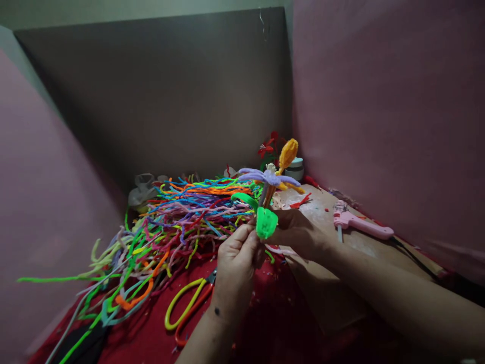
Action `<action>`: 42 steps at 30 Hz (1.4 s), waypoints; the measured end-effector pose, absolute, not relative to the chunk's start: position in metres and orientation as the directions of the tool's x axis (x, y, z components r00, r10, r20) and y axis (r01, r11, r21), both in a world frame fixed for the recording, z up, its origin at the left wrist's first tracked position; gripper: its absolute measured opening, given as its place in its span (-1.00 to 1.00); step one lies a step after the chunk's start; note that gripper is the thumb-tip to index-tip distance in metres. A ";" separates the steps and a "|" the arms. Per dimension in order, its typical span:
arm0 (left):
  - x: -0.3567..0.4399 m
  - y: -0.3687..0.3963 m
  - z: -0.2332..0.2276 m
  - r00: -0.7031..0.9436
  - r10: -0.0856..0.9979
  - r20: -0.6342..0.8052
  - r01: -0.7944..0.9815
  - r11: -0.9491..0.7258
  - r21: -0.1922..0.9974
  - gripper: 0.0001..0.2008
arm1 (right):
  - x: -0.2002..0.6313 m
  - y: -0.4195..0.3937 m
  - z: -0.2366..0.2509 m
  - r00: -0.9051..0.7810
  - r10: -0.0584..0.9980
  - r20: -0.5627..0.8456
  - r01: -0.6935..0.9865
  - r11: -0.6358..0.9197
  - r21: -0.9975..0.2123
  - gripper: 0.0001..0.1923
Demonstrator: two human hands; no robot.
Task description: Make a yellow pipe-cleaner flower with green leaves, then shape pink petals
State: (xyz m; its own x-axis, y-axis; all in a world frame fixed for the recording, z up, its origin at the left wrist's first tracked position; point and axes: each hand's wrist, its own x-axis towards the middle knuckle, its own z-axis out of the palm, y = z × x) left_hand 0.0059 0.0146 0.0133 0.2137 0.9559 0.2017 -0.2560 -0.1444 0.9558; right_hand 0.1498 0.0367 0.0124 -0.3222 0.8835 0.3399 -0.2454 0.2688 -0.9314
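Red cloth (140,323) underneath; 2 pink walls (386,111); hands (238,255) hold flower (271,177).

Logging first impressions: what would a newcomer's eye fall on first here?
Probably the sprawling heap of multicoloured fuzzy pipe cleaners, left of centre. Next, the lilac fuzzy-petalled flower above bright green strips, mid-picture at the left hand and right hand. Farther right lies a pink plastic glue gun.
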 end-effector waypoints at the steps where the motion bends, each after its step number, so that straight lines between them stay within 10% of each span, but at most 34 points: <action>1: 0.007 0.014 0.014 0.224 0.955 0.196 -0.287 -0.128 0.949 -0.74 | 0.149 0.036 0.013 -0.310 0.884 0.350 -0.246 0.281 -0.928 -0.79; 19: 0.012 0.003 0.012 0.717 0.686 0.126 -0.601 0.516 0.611 -0.77 | 0.157 0.044 0.008 -0.645 0.728 0.232 -0.417 -0.080 -0.906 -0.71; 25: 0.009 0.010 0.018 0.605 0.792 0.083 -0.501 0.298 0.812 -0.77 | 0.153 0.045 0.005 -0.487 0.827 0.283 -0.440 0.048 -0.897 -0.86; 28: 0.007 0.012 0.022 0.391 0.912 0.124 -0.176 -0.059 0.983 -0.67 | 0.149 0.047 0.002 -0.429 0.865 0.261 -0.424 0.062 -0.904 -0.88; 32: 0.009 0.010 0.014 0.124 0.911 0.393 0.226 -0.412 0.883 -0.88 | 0.142 0.046 0.004 -0.285 0.921 0.265 -0.419 0.129 -0.899 -0.85; 36: 0.009 0.013 0.009 0.096 0.915 0.391 0.249 -0.402 0.881 -0.86 | 0.135 0.040 0.007 -0.208 0.927 0.312 -0.386 0.215 -0.897 -0.88; 42: 0.008 0.019 0.018 0.257 0.956 0.138 -0.170 -0.096 0.981 -0.77 | 0.138 0.037 0.009 -0.362 0.884 0.295 -0.260 0.208 -0.943 -0.81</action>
